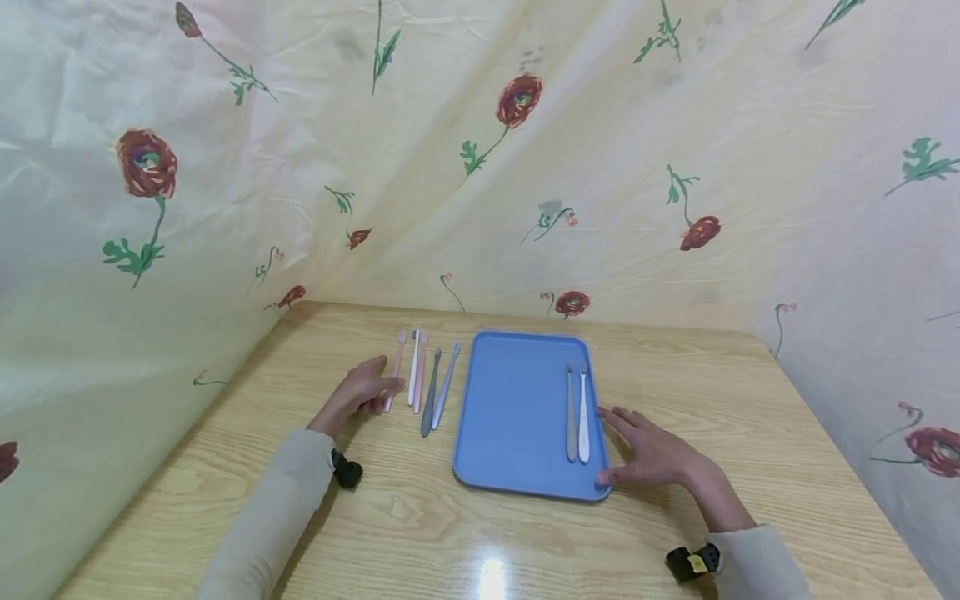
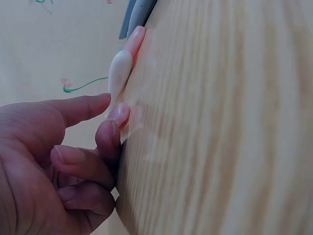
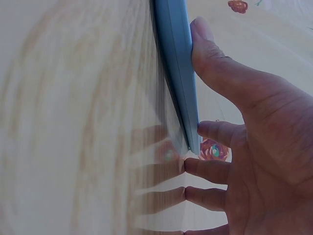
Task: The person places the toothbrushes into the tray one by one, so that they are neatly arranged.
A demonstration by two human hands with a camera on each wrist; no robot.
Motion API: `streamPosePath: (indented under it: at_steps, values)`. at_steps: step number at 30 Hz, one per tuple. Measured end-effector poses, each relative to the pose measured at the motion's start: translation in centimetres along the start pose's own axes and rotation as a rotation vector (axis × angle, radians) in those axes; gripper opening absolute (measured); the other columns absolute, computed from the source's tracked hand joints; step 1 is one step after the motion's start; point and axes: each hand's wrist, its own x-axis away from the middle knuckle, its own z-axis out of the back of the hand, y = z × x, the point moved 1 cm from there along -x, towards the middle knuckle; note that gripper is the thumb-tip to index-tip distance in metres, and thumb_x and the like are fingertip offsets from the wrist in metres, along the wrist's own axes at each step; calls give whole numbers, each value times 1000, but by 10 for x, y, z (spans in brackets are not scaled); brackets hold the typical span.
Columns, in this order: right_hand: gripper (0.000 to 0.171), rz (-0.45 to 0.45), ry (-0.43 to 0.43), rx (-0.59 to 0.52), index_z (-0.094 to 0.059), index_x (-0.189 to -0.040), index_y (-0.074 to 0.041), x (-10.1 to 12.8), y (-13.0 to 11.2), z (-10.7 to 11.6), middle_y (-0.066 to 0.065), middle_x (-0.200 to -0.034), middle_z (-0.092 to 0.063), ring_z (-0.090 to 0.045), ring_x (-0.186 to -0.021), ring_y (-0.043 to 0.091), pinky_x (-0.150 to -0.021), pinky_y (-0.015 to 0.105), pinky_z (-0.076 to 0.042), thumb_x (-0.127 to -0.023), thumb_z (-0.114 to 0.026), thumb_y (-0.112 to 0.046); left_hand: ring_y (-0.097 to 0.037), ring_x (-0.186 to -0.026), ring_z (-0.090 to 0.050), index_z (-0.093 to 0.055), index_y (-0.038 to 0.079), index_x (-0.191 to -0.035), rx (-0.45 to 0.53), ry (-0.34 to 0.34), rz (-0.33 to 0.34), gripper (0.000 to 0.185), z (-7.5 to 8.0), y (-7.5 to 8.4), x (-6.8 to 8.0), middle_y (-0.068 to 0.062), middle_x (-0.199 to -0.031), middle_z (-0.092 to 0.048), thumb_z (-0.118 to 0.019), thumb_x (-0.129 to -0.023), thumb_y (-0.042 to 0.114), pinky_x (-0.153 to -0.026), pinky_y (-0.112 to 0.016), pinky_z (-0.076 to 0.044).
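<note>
Over the leftmost pink toothbrush [image 1: 398, 371] my left hand [image 1: 360, 388] reaches with thumb and forefinger on either side; a gap shows between them. In the left wrist view that pink handle end [image 2: 120, 114] lies by the forefinger, below a white handle [image 2: 119, 73]; the other fingers bend inward. My right hand [image 1: 648, 450] rests its thumb and forefinger against the right rim of a blue tray [image 1: 517, 400], fingers spread. In the right wrist view the thumb [image 3: 208, 46] touches the tray's edge [image 3: 178, 63]. A grey toothbrush [image 1: 572, 417] and a white toothbrush [image 1: 584, 417] lie inside, along the right side.
Between left hand and tray lie a white toothbrush [image 1: 413, 371], another pink toothbrush [image 1: 420, 375], a dark grey toothbrush [image 1: 431, 396] and a bluish toothbrush [image 1: 446, 389], all on the wooden table [image 1: 405, 525]. Flowered cloth [image 1: 420, 167] hangs behind and at the sides.
</note>
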Motion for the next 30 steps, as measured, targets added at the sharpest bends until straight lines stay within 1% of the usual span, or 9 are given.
streamPosePath:
  at_steps: [3, 10, 14, 19, 24, 30]
  values:
    - [109, 0, 0, -4, -33, -156, -6, 0, -1, 0, 37, -154, -32, -31, -140, 61, -99, 74, -41, -73, -80, -59, -9, -42, -45, -11, 8, -162, -27, 3, -2, 87, 0, 2, -2, 1, -51, -53, -63, -96, 32, -40, -21, -34]
    - [109, 0, -1, -6, -33, -156, -6, 1, -1, -1, 37, -154, -32, -31, -140, 62, -100, 74, -41, -74, -80, -60, -8, -40, -43, -15, 9, -161, -75, 20, -7, 81, -2, 3, -6, 1, -51, -51, -61, -97, 29, -38, -21, -34]
    - [109, -9, -2, -13, -32, -156, -7, 0, 0, 0, 36, -155, -31, -30, -141, 61, -101, 75, -40, -74, -78, -62, -9, -41, -44, -19, 8, -161, -138, 31, -45, 75, -4, 3, -7, 1, -51, -52, -58, -99, 26, -38, -21, -36]
    - [110, -10, -4, -21, -32, -156, -7, 0, 1, -1, 37, -155, -31, -29, -141, 62, -101, 76, -39, -74, -78, -62, -10, -40, -44, -23, 9, -160, -179, 49, -75, 70, -6, 3, -7, 0, -51, -53, -57, -100, 24, -37, -22, -37]
    - [110, -3, -7, -21, -31, -157, -7, 1, 3, -2, 37, -155, -30, -28, -141, 62, -101, 75, -39, -74, -78, -62, -10, -38, -41, -26, 7, -159, -170, 59, -103, 68, -8, 0, -6, 1, -49, -50, -56, -99, 22, -36, -22, -35]
    - [109, -2, -2, -12, -31, -157, -8, 1, 4, -2, 37, -155, -30, -29, -140, 62, -100, 75, -40, -74, -78, -62, -9, -38, -39, -27, 9, -159, -97, 52, -93, 68, -7, 1, -4, 1, -48, -48, -56, -98, 18, -36, -22, -34]
